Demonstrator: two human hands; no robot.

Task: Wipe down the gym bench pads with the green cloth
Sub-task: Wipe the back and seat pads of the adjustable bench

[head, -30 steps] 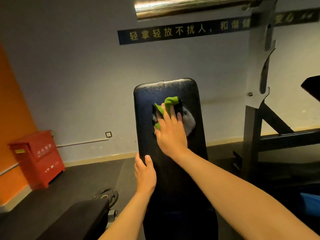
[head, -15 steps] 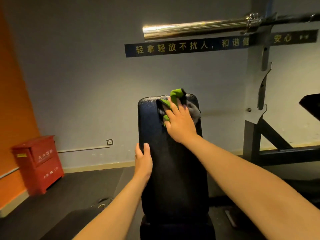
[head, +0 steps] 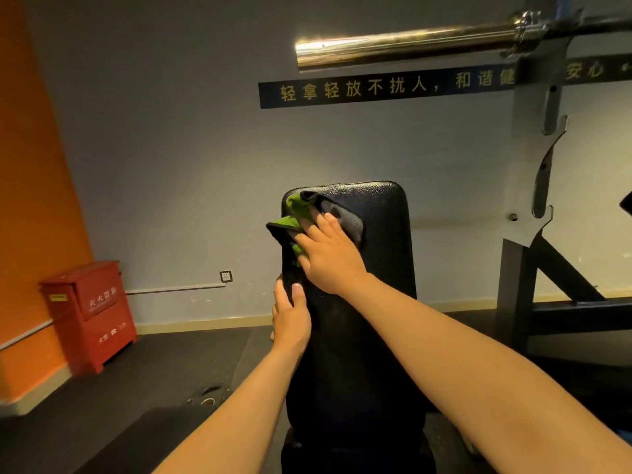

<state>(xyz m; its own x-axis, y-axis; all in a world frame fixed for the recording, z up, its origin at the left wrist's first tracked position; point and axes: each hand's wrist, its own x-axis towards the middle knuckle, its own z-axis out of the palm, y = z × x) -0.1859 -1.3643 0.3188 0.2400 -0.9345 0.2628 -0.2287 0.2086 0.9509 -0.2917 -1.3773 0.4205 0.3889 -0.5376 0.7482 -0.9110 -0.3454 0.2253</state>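
Grained black leatherette bench pad, soft green cloth, polished metal barbell.

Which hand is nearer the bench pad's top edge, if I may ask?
Right. The right hand presses the green cloth just below that edge; the left hand grips the pad lower down.
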